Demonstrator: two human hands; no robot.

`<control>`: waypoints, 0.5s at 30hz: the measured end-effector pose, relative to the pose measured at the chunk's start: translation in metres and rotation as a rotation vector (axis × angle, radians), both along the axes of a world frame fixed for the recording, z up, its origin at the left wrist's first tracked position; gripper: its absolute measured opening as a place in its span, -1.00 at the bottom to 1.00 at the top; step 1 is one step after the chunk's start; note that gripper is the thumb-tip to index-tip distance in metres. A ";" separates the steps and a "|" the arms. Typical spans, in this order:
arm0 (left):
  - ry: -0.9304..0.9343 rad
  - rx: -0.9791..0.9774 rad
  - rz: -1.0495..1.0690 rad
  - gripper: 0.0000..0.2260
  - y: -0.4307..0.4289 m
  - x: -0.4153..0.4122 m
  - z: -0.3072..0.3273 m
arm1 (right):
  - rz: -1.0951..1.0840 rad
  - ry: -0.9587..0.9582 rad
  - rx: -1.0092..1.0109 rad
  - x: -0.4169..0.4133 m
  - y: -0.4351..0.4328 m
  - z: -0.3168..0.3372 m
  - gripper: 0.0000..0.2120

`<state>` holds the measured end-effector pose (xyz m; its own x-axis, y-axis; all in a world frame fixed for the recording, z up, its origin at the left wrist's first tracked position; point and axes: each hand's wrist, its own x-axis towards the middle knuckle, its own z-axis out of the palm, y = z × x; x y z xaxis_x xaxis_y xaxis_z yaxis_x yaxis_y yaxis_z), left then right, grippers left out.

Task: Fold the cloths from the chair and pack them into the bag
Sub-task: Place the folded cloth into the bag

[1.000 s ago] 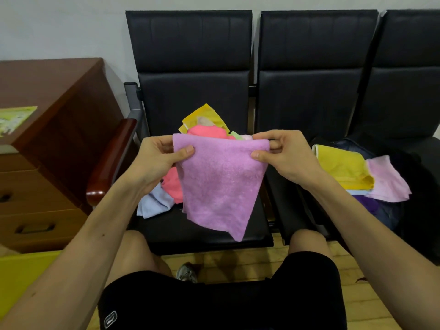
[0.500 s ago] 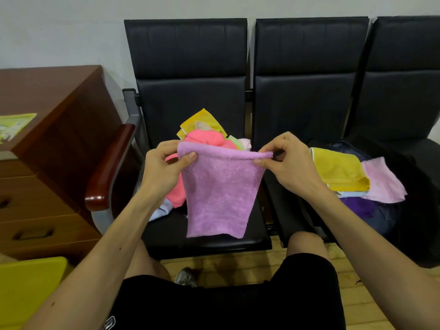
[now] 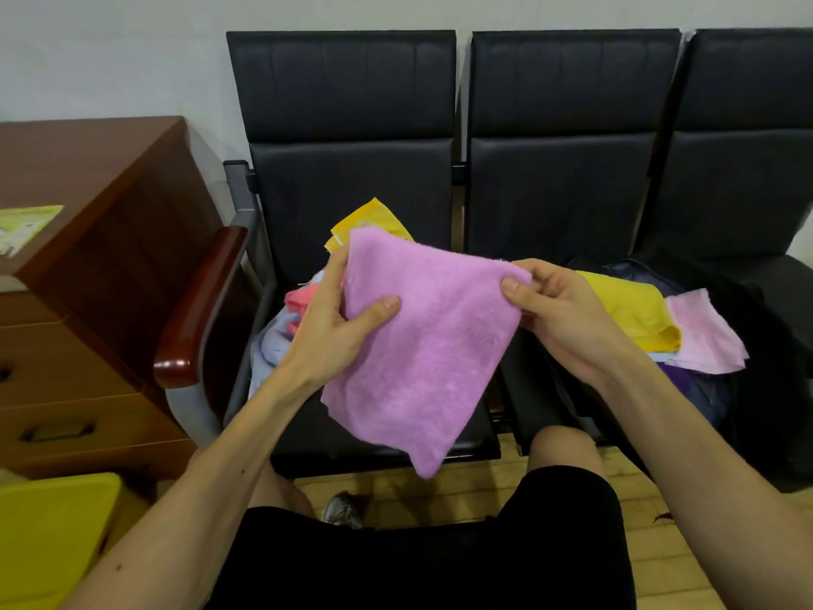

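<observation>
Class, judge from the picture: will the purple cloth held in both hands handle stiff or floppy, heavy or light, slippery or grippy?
Probably floppy: the purple cloth droops from the left hand and right hand to a hanging corner. Likely light: mere pinches hold it up. Its fuzzy nap suggests it grips rather than slips.

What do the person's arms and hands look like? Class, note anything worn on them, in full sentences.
The left forearm and right forearm are bare, with no sleeves in view. The left hand and right hand show no gloves, rings, watch or bracelet. The thumbnails are short and unpainted. The left forearm carries two small dark moles. The only clothing in view is black shorts.
</observation>
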<state>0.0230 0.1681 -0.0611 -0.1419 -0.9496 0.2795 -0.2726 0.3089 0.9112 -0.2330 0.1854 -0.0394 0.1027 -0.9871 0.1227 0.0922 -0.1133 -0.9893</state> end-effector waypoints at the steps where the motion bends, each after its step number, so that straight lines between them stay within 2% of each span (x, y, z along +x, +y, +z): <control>1: -0.016 -0.005 -0.024 -0.28 0.000 -0.002 0.000 | 0.012 -0.131 0.025 0.001 0.002 -0.002 -0.79; 3: -0.001 -0.014 -0.064 -0.19 0.003 -0.007 0.001 | 0.057 -0.298 0.119 0.011 0.010 -0.022 -0.62; 5: 0.035 -0.009 -0.071 -0.17 0.004 -0.012 0.003 | 0.169 -0.327 0.273 0.032 0.025 -0.058 -0.37; 6: 0.050 -0.004 -0.077 -0.17 0.004 -0.014 0.003 | 0.227 -0.297 0.337 0.042 0.035 -0.075 -0.34; 9: 0.032 0.001 -0.077 -0.18 0.003 -0.011 0.004 | 0.274 -0.234 0.455 0.059 0.054 -0.095 -0.47; 12: 0.041 0.057 0.027 -0.28 -0.005 0.003 -0.006 | 0.235 -0.310 0.422 0.058 0.054 -0.090 -0.45; 13: 0.070 0.140 0.083 -0.32 -0.009 0.009 -0.010 | 0.216 -0.310 0.408 0.056 0.052 -0.084 -0.51; 15: 0.228 0.453 0.134 -0.44 -0.015 0.017 -0.020 | 0.180 -0.226 0.398 0.056 0.051 -0.070 -0.67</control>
